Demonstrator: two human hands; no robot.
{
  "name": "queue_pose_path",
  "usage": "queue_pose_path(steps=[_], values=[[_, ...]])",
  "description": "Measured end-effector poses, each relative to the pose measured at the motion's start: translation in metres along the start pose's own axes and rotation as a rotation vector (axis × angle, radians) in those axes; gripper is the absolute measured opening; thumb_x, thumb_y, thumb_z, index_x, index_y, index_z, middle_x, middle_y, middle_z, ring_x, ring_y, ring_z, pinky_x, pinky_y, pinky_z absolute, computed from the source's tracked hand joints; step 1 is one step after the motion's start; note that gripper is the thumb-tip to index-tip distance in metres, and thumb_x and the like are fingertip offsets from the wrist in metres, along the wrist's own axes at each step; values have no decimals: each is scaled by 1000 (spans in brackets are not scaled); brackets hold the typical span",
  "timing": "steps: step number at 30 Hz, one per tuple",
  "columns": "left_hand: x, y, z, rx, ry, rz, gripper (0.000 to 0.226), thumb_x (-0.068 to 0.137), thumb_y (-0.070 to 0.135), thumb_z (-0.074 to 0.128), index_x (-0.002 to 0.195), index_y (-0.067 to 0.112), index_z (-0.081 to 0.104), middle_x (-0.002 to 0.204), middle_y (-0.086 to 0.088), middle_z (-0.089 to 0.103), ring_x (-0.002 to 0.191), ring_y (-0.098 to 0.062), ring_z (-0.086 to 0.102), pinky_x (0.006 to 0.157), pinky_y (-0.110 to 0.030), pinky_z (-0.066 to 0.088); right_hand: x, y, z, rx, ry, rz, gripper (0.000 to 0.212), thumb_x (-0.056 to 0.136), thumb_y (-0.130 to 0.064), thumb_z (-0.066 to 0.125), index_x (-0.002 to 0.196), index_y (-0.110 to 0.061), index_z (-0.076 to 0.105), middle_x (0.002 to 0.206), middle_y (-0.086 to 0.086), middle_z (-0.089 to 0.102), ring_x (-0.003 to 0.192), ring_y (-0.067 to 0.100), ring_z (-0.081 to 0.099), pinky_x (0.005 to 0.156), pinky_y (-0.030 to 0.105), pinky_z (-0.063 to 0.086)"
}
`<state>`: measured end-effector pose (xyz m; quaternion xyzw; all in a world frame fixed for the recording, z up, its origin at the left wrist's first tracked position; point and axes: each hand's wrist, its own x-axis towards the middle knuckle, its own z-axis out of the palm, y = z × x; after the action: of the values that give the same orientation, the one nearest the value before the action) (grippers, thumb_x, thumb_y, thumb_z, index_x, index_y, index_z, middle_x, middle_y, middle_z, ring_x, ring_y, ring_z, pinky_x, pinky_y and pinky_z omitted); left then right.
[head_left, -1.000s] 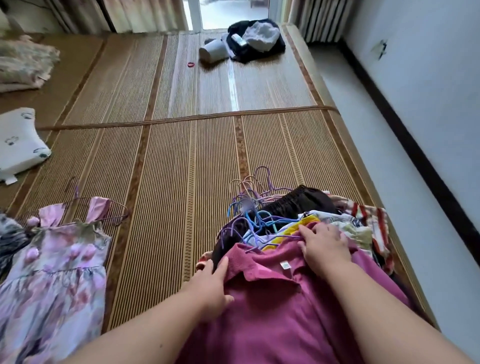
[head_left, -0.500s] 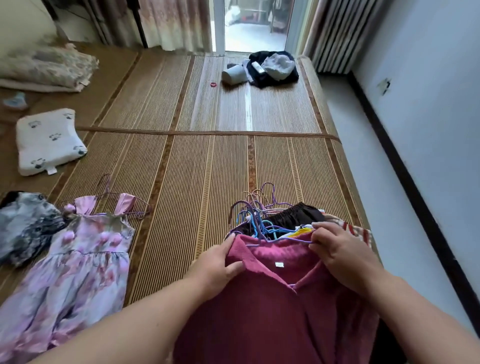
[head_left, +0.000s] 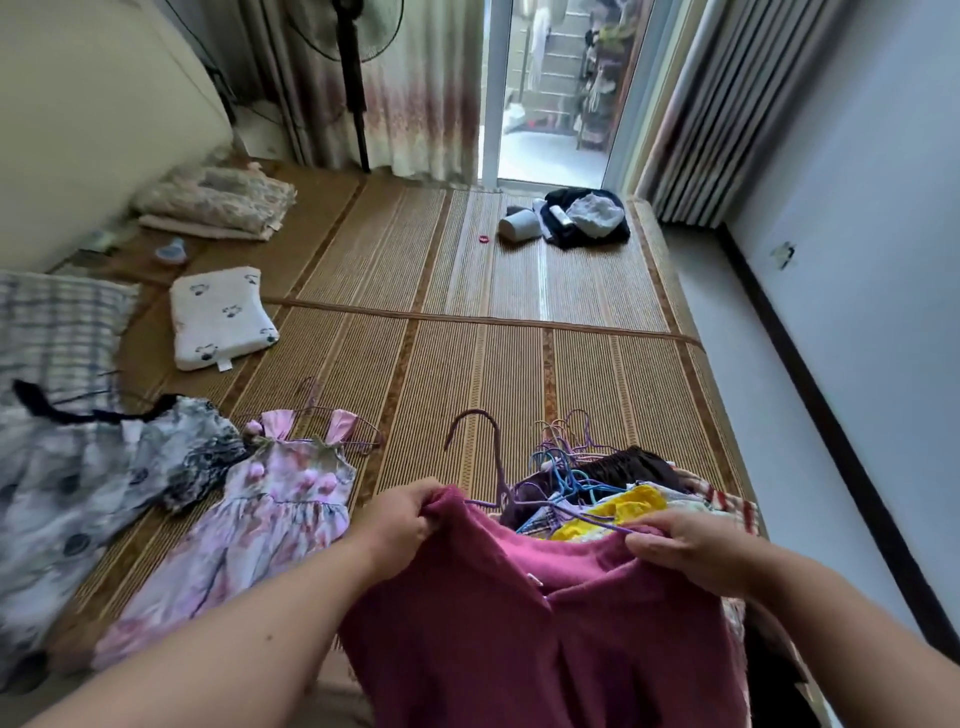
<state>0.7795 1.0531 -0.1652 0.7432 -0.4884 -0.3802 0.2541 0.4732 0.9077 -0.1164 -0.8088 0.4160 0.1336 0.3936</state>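
Magenta shirt (head_left: 545, 623) lifted clear of the laundry pile (head_left: 623, 499), held by both shoulders.

A moment ago the shirt lay flat on the heap; now it hangs raised in front of the person, the hook of its purple hanger (head_left: 491, 457) standing above the collar. The left hand (head_left: 402, 519) has its grip clamped on one shoulder, the right hand (head_left: 685, 545) on the other. Freed, it looks ready to go on the mat (head_left: 467, 364) near the pink dress (head_left: 270, 519).
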Motion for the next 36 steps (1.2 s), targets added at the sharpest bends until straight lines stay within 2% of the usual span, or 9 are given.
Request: queue_pose_path(steps=[3,7,10,19,22,26,30,33,36], values=[[-16,-13,-29,-27,42,34,31,81,13,61,85,44,66,77,20,68,75,3,61,70,-15,47,-3,-39,13,78,17,-4,25,90,-40,57,95,-17,65,77,-8,62,69,0,54,61,15,41],[-54,-42,-74,-63,66,49,35,78,11,62,89,43,71,84,14,72,85,-5,65,84,-33,52,5,-118,50,-13,151,-74,16,88,-36,61,84,-22,67,67,-10,58,57,-4,47,56,16,39],[-107,-92,-140,-65,163,40,33,73,15,62,90,41,71,87,11,73,89,-10,66,87,-34,50,19,-209,91,-47,218,-185,15,87,-34,63,83,-20,67,75,0,65,65,6,54,65,23,44],[-288,-224,-339,104,496,-109,25,70,44,58,92,34,65,86,17,69,84,3,61,77,-30,47,69,-483,166,-84,172,-605,14,85,-35,65,72,-39,61,70,-17,62,68,-6,55,63,11,40],[-334,-255,-392,159,629,-151,24,72,45,59,96,39,63,89,24,66,86,11,58,76,-17,43,89,-561,192,-64,131,-712,16,85,-35,64,71,-41,60,70,-20,61,70,-11,54,60,6,39],[-371,-297,-465,291,797,-249,26,83,21,66,109,25,66,105,7,68,99,-15,61,86,-29,46,124,-652,226,4,121,-834,19,84,-35,65,68,-42,58,69,-16,61,69,-8,55,61,9,40],[-377,-324,-544,381,947,-330,12,83,15,66,93,22,65,89,0,67,85,-19,59,71,-32,40,175,-734,251,76,77,-912,11,87,-36,61,76,-38,61,76,-14,63,75,3,58,70,24,45],[-365,-342,-599,419,959,-373,16,82,12,65,81,28,60,79,3,62,82,-23,59,70,-34,41,222,-785,266,123,92,-927,15,87,-35,60,73,-41,58,73,-18,61,72,-2,55,66,18,43],[-345,-366,-649,467,972,-431,16,83,15,62,98,21,65,95,-3,68,92,-26,61,78,-37,46,270,-833,275,152,92,-918,18,88,-32,59,74,-42,56,72,-20,60,70,-5,53,63,13,39]])
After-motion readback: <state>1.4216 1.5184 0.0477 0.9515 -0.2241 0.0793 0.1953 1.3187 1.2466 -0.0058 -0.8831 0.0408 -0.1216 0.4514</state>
